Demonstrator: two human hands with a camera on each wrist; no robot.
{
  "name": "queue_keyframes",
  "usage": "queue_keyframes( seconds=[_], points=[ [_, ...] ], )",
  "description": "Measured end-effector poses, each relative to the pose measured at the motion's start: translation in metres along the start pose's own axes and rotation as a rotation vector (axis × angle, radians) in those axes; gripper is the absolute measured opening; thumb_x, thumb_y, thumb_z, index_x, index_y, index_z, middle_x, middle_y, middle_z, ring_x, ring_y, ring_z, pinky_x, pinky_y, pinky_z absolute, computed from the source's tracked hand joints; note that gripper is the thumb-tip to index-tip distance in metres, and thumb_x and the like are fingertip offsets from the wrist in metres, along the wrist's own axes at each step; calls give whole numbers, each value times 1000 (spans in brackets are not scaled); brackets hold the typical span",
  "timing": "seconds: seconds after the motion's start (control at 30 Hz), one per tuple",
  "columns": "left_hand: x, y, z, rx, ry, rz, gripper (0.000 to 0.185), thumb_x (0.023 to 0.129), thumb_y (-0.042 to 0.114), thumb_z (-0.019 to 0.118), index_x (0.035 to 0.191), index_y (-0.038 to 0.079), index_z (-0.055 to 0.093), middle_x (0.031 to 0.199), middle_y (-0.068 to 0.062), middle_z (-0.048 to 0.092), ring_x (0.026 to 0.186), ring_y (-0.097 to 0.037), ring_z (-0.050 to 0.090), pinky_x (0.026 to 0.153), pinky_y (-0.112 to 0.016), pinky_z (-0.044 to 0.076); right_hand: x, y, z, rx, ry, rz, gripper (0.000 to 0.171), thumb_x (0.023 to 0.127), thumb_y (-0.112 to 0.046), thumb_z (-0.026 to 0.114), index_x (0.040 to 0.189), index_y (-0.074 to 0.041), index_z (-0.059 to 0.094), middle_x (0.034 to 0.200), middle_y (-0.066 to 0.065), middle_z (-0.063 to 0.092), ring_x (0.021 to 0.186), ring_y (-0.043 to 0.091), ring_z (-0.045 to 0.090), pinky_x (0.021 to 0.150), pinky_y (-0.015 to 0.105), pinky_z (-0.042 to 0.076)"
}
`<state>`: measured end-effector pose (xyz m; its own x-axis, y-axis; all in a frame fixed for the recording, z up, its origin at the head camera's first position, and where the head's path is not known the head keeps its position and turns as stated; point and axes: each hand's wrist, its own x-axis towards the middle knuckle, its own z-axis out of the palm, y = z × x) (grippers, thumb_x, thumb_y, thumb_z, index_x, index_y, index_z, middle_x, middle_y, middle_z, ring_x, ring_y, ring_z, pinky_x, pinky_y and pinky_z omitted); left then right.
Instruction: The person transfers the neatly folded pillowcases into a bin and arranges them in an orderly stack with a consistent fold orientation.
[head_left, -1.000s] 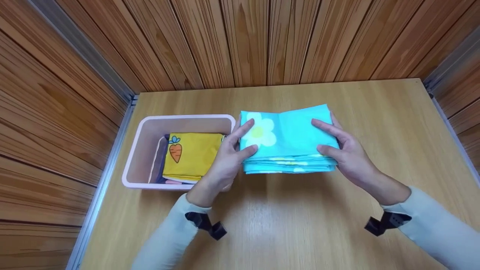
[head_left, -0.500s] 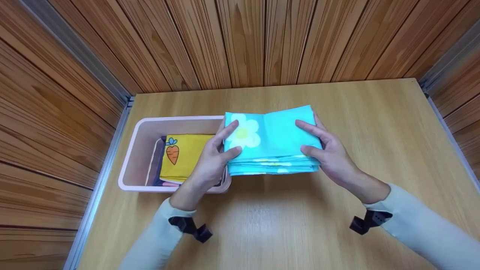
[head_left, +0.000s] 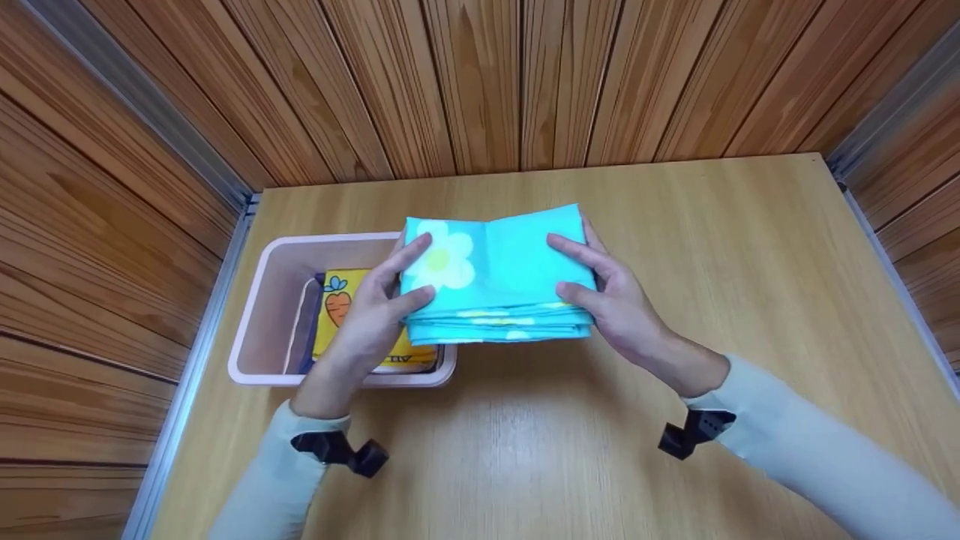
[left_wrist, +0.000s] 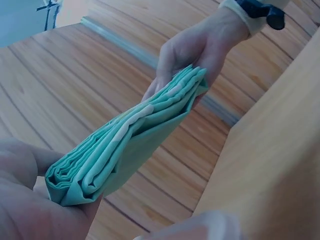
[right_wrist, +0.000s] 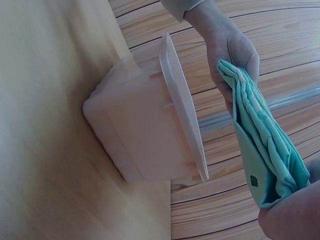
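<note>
Head view: left hand (head_left: 375,315) and right hand (head_left: 611,300) grip the folded cloth (head_left: 495,274) above the bin's (head_left: 259,300) right edge, hiding most of the yellow carrot cloth (head_left: 336,304); print there unreadable.

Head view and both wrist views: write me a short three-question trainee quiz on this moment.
1. True or false: the cloth lies flat on the table.
2. Which hands hold the cloth? A) the left hand only B) the right hand only C) both
3. Fill in: inside the bin lies a yellow cloth printed with a ____.

Key:
1. False. The wrist views show it held in the air, clear of the table.
2. C. Each hand grips one end, thumb on top.
3. Carrot.
</note>
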<state>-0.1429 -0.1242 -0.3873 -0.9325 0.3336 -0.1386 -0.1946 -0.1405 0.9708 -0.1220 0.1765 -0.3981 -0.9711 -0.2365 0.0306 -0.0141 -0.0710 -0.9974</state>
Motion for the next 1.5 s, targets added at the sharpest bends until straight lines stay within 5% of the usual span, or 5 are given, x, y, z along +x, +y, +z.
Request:
queue_keyframes(
  seconds=[0.43, 0.77, 1.03, 1.33, 1.5],
  points=[
    [-7, 9, -32, -31, 37, 12, 65, 100, -8, 53, 159, 10, 33, 171, 3, 4, 154, -16, 11, 120, -33, 29, 12, -6, 33, 60, -32, -26, 55, 99, 8, 52, 153, 2, 41, 172, -1, -7, 156, 17, -9, 125, 34, 3],
    [-16, 15, -55, 2, 86, 28, 64, 99, -10, 50, 159, 9, 35, 171, 0, 6, 155, -19, 9, 122, -34, 24, 21, -3, 58, 94, -48, -13, 54, 100, 10, 51, 152, 1, 43, 171, -1, -7, 156, 18, -9, 125, 32, 5],
    [-22, 13, -72, 24, 120, 1, 62, 100, -9, 48, 158, 11, 37, 170, -1, 8, 151, -21, 13, 115, -29, 35, 25, 3, 78, 110, -51, 8, 55, 98, 10, 53, 152, 0, 44, 172, 0, -8, 156, 19, -10, 125, 35, 3],
    [-25, 11, -86, 63, 157, -70, 62, 101, -7, 47, 158, 15, 39, 171, -1, 2, 154, -23, 6, 122, -35, 26, 30, 14, 91, 115, -58, 35, 55, 99, 9, 52, 152, -3, 45, 172, -2, -7, 156, 18, -9, 125, 33, 5],
    [-27, 6, -95, 55, 207, -78, 65, 97, -12, 46, 158, 11, 37, 171, -1, 5, 156, -22, 0, 125, -40, 8, 34, 22, 99, 115, -83, 56, 56, 99, 10, 52, 153, -3, 44, 171, -2, -8, 156, 18, -10, 125, 33, 6]
  ],
)
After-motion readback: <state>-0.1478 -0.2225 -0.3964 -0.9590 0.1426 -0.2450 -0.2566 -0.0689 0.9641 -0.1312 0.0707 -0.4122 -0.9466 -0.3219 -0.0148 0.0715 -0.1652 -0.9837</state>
